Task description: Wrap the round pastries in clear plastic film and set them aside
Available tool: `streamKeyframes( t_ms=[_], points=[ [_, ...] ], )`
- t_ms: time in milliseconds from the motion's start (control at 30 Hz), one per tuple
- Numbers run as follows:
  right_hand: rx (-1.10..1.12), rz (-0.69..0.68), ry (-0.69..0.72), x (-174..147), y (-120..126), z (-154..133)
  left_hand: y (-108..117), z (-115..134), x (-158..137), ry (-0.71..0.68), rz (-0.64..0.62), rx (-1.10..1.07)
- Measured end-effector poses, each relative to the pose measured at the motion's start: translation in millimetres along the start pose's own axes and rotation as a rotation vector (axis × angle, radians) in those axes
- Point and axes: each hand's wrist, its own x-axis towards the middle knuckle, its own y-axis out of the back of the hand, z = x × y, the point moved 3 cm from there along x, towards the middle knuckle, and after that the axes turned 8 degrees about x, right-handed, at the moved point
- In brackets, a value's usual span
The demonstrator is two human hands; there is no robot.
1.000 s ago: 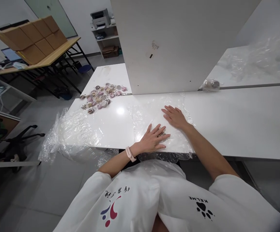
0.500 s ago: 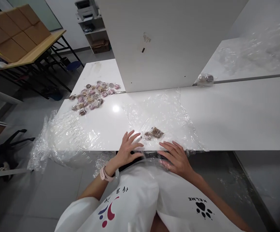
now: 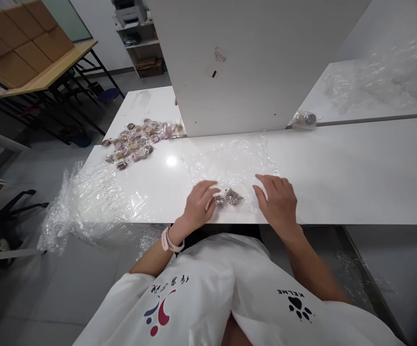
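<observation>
Flanking wrapped packets [image 3: 233, 196], lower centre of frame: left hand [image 3: 197, 203] curled, pinch unclear; right hand [image 3: 279, 202] spread. Even, light tension should suit clear film [image 3: 226, 166].

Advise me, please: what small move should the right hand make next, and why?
Perhaps the right hand should ease inward toward the small packets on the clear plastic sheet: it is apart from them on their right, while the left hand is close beside them.
</observation>
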Motion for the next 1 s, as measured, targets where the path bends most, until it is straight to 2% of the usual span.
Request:
streamKeyframes(
  t_ms=[67,133,233,300,400,567,667,767,867,933,1000],
  points=[
    [0.1,-0.152,0.093,-17,-5,-15,-4,9,-15,-0.116,-0.175,-0.142],
    [0.133,-0.318,0.151,-28,-20,-19,-12,7,-24,-0.156,-0.306,-0.187],
    [0.069,-0.41,0.128,-31,-44,-5,-23,-12,-23,-0.115,-0.314,-0.209],
    [0.071,-0.408,0.1,-31,-50,8,-26,-25,-20,-0.063,-0.29,-0.221],
    [0.147,-0.368,0.111,-32,-47,18,-27,-32,-20,-0.003,-0.253,-0.157],
    [0.144,-0.191,0.092,-43,-37,20,-26,-24,-30,0.034,-0.137,-0.05],
    [0.145,-0.136,0.042,-42,-33,22,-25,-23,-26,0.087,-0.103,-0.049],
    [0.163,-0.167,-0.11,-26,-34,30,-29,-31,-6,0.205,-0.145,-0.073],
    [0.074,-0.229,-0.281,-2,-40,40,-36,-44,20,0.309,-0.249,-0.009],
    [-0.015,-0.243,-0.327,10,-42,42,-38,-50,31,0.364,-0.314,0.071],
    [-0.072,-0.198,-0.285,14,-38,40,-33,-51,33,0.37,-0.261,0.158]
  ],
)
